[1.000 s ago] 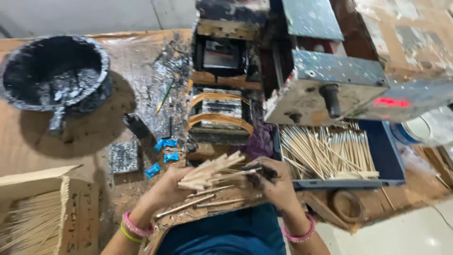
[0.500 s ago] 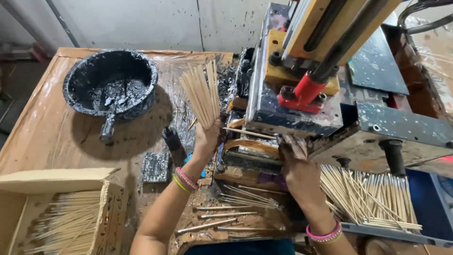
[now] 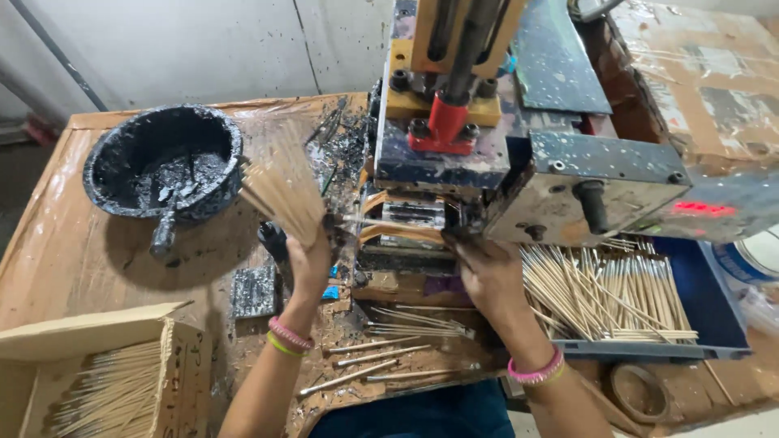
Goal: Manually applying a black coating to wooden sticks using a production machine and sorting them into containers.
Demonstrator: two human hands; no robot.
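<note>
My left hand (image 3: 309, 264) is closed around a fanned bundle of thin wooden sticks (image 3: 280, 193), held upright just left of the machine. My right hand (image 3: 485, 274) reaches under the front of the paint-spattered metal machine (image 3: 519, 162), fingers at its feed slot; whether it grips a stick is hidden. One stick (image 3: 381, 222) lies across the slot between both hands. Loose sticks (image 3: 406, 324) lie on the board in front of me.
A black ink-caked bowl (image 3: 166, 166) with a handle sits at the left on the wooden table. A cardboard box of sticks (image 3: 105, 389) stands at the near left. A blue tray (image 3: 714, 324) full of sticks lies at the right.
The view has shifted slightly. My left hand with the bundle has moved a little lower and right toward the slot. My right hand stays at the machine's front.
</note>
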